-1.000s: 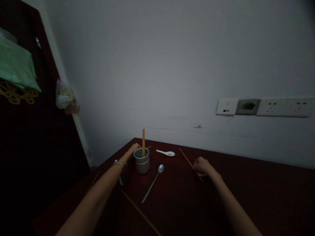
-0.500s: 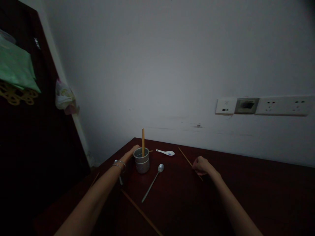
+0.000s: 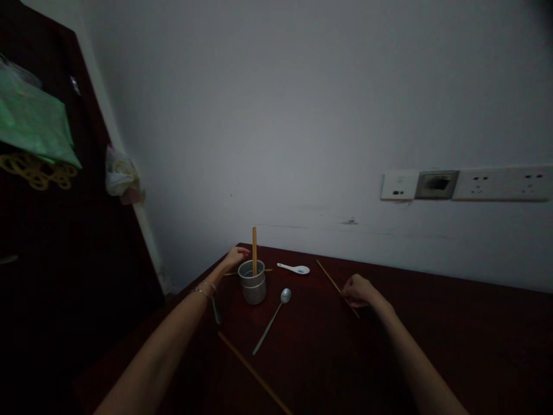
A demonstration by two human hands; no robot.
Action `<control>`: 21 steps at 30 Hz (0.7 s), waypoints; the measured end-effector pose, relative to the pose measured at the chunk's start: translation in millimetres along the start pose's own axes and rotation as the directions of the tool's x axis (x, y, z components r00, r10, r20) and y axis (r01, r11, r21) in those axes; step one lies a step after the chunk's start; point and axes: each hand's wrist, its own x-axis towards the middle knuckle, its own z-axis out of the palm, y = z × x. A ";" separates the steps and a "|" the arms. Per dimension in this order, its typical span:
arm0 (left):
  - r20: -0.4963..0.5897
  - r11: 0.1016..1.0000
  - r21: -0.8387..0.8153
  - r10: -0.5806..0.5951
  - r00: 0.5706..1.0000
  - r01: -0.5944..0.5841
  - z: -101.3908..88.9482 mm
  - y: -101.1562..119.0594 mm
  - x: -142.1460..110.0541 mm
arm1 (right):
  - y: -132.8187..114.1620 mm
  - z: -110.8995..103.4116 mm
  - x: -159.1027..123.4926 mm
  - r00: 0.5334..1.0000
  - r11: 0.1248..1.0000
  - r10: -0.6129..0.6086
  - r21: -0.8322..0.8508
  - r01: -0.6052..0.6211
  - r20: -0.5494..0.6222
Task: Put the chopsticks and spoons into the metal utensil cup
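My right hand [image 3: 359,290] is closed, its fingertips pinching a wooden chopstick [image 3: 329,276] that slants along the table. My left hand [image 3: 237,255], bracelets on its wrist, reaches behind a grey metal cup [image 3: 253,287]. Its fingers point right, apart and holding nothing, just above another chopstick [image 3: 268,270] partly hidden by the cup. Two upright chopsticks [image 3: 254,248] stand in the cup. To the right of it lie a white soup spoon [image 3: 298,269] and a long-handled metal spoon [image 3: 285,296]. One more chopstick [image 3: 254,373] lies at the front.
The dark red table [image 3: 432,323] meets a pale wall with sockets [image 3: 400,186]. A metal utensil handle [image 3: 216,312] shows beside my left forearm. On the left, a green cloth [image 3: 34,115] and a plastic bag [image 3: 121,173] hang by a dark door.
My left hand has lifted slightly behind the cup, baring more of the chopstick below it. My right hand keeps its pinch on its chopstick. The whole view has shifted a little.
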 end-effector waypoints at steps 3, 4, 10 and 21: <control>0.127 0.983 -0.179 0.058 0.990 -0.034 -15.8 13.1 -5.8 | -0.4 -4.3 -0.6 1.000 1.000 0.006 0.009 -0.006 -0.012; 0.217 0.961 -0.273 0.098 0.971 -0.036 -19.2 17.0 -9.2 | -0.8 -5.4 -1.1 1.000 1.000 0.008 0.019 -0.008 -0.015; 0.491 0.904 -0.423 0.179 0.852 0.054 -13.7 35.1 -29.1 | -5.3 -8.2 -3.6 0.999 0.998 -0.012 0.055 0.015 -0.045; 0.436 0.954 -0.295 0.086 0.896 0.052 -8.7 54.9 -39.0 | -30.2 -21.9 -19.3 0.981 0.980 -0.188 0.051 0.190 -0.051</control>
